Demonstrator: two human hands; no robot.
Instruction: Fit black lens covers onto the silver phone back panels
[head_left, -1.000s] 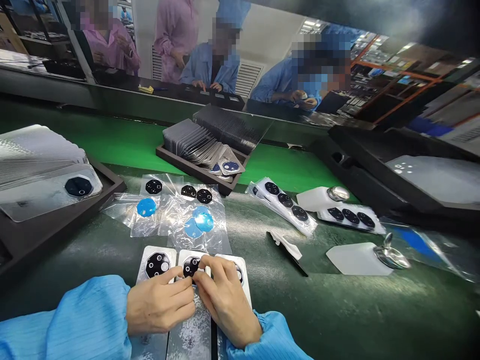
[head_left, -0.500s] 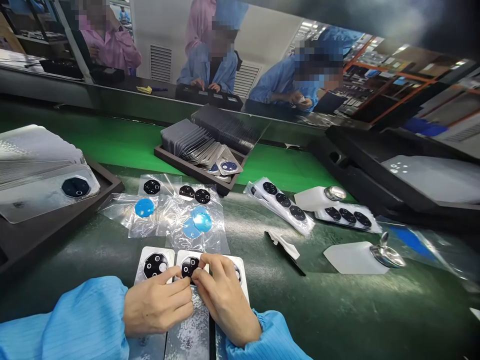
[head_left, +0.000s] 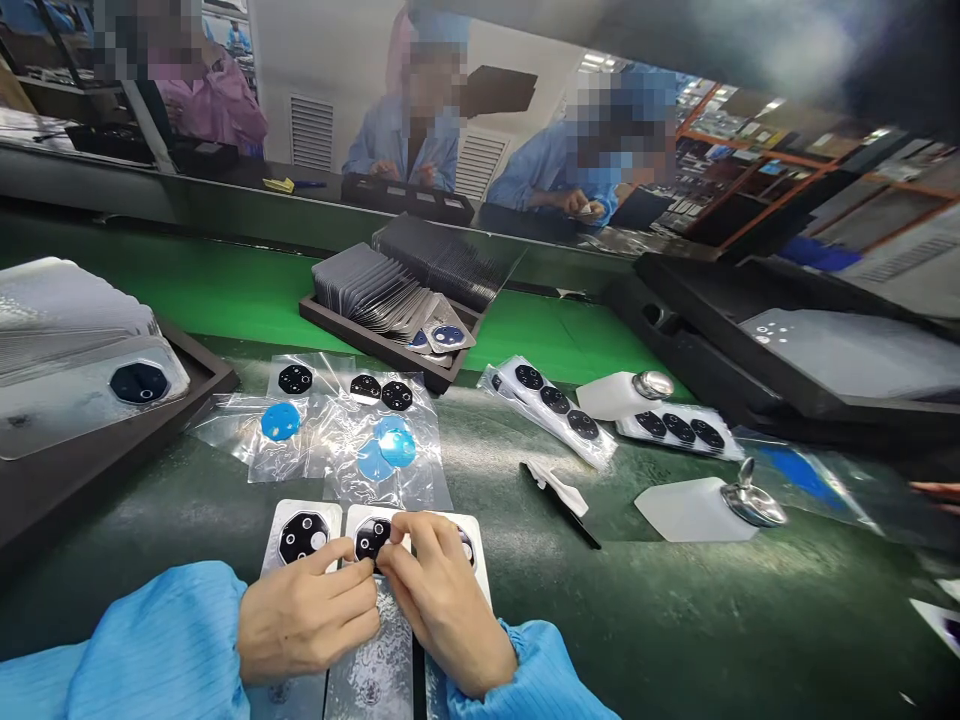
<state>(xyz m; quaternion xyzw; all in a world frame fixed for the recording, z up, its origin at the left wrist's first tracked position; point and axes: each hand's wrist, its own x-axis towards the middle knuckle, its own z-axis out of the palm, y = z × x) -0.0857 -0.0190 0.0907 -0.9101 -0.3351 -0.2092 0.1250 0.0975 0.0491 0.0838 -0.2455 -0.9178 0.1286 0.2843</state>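
Note:
Three pale metallic phone back covers lie side by side in front of me, each with a black camera-area piece with round holes. The middle cover [head_left: 375,650] sits between my hands. At the lower edge of its black piece [head_left: 370,535], the fingertips of my left hand [head_left: 311,615] and my right hand [head_left: 446,600] meet. Both hands have bent, closed fingers; anything small between the tips is hidden. My left hand overlaps the left cover [head_left: 276,530], and my right hand covers most of the right cover [head_left: 471,535].
Clear film [head_left: 300,455] with black and blue discs lies ahead. Trays of covers stand at left [head_left: 202,385] and centre back [head_left: 360,330]. To the right are bagged black discs [head_left: 555,400], tweezers-like dark tool [head_left: 559,505], white dispenser bottles [head_left: 690,510] and another person's hand [head_left: 937,490].
The view has shifted slightly, moving most things left. My hands stay at the middle cover's black piece with little movement. Another person's hand has come in at the right edge.

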